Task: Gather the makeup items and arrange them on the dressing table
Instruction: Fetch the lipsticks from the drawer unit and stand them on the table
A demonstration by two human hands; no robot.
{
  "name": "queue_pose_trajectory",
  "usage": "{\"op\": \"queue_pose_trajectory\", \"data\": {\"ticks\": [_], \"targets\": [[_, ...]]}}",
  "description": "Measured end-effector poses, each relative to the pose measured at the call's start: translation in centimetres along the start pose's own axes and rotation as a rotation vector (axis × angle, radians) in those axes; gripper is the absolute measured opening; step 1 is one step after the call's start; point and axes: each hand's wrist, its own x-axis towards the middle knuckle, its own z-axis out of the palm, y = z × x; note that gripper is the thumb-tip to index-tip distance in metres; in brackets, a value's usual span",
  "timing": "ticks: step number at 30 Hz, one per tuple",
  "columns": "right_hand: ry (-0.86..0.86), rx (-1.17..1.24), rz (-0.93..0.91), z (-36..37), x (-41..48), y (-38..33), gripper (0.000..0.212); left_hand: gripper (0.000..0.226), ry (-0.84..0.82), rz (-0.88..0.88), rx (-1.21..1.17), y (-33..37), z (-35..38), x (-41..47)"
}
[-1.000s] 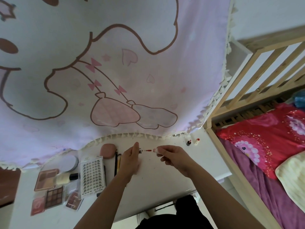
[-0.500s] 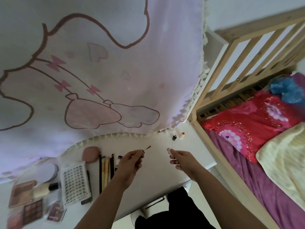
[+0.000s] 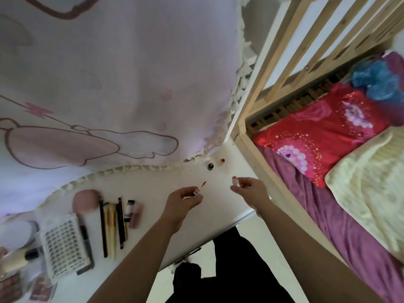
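A white bench (image 3: 153, 193) stands against a pale pink curtain (image 3: 109, 84) printed with a cartoon figure; the fringed hem lies along the bench's back edge. At the bench's right end is a wooden bed frame (image 3: 273, 73) holding a red pillow (image 3: 317, 132), a purple sheet (image 3: 328, 215) and a pale yellow blanket (image 3: 371, 182).

The head view looks down past two bare forearms. The left hand (image 3: 183, 200) pinches the cap end of a lip gloss wand (image 3: 197, 191) between thumb and fingers. The wand's red tip points up and away, probably to keep colour off the surface. The right hand (image 3: 251, 191) is curled round the open lip gloss tube (image 3: 235, 182) and holds it mouth uppermost, likely so nothing spills. The two parts are held apart above the bench, near its right end. The wand would need to go back into the tube before the item can be set down.

Beyond the hands, close to the curtain hem, two small bottles (image 3: 210, 166) stand upright side by side. Further left, items already lie in order:
- a pink sponge (image 3: 86, 201)
- brushes and pencils (image 3: 111, 226) laid parallel
- two small tubes (image 3: 135, 215) just beside them
- a lash tray (image 3: 63, 246)
- a cream bottle (image 3: 15, 260) on its side
- blurred palettes (image 3: 11, 287) at the left edge

The parallel rows suggest sorting by kind.
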Motion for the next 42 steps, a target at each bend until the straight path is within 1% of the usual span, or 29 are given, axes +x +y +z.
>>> {"op": "queue_pose_trajectory", "data": {"ticks": [2,5,10,16,19,21,25,30,33,35,39,42], "targets": [[0.026,-0.010,-0.070,0.2,1.2,-0.4,0.022,0.026,0.064,0.043,0.098,-0.1,0.9,0.7],[0.026,-0.047,-0.157,0.6,3.0,-0.8,0.023,0.026,0.148,0.101,0.163,-0.2,2.1,2.0],[0.016,-0.015,-0.163,1.4,5.1,-0.2,0.027,0.026,0.263,0.115,0.216,-0.6,4.4,4.0],[0.025,-0.007,-0.151,1.6,5.8,0.3,0.025,0.020,0.318,0.160,0.356,-1.2,6.7,6.1],[0.036,-0.002,-0.156,1.8,6.0,0.3,0.030,0.017,0.350,0.179,0.388,-1.5,7.6,6.7],[0.036,0.032,-0.140,1.9,6.1,0.4,0.025,0.016,0.373,0.172,0.407,-1.5,8.0,7.0],[0.055,0.131,-0.095,2.1,6.2,0.5,0.024,0.019,0.418,0.201,0.469,-1.7,8.6,7.5],[0.044,0.086,-0.120,2.7,6.7,0.6,0.015,0.019,0.439,0.191,0.484,-1.8,9.0,7.8],[0.028,0.073,-0.135,2.8,6.9,0.6,0.017,0.022,0.433,0.190,0.522,-1.8,8.8,7.7],[0.006,0.051,-0.148,2.6,6.8,0.7,0.022,0.026,0.403,0.196,0.557,-1.8,8.4,7.3],[0.008,-0.133,-0.180,2.5,6.1,1.1,0.037,0.035,0.313,0.180,0.604,-1.8,6.4,5.9],[0.052,-0.305,-0.136,2.7,4.8,1.6,0.036,0.038,0.222,0.207,0.720,-2.0,3.8,4.4]]}}
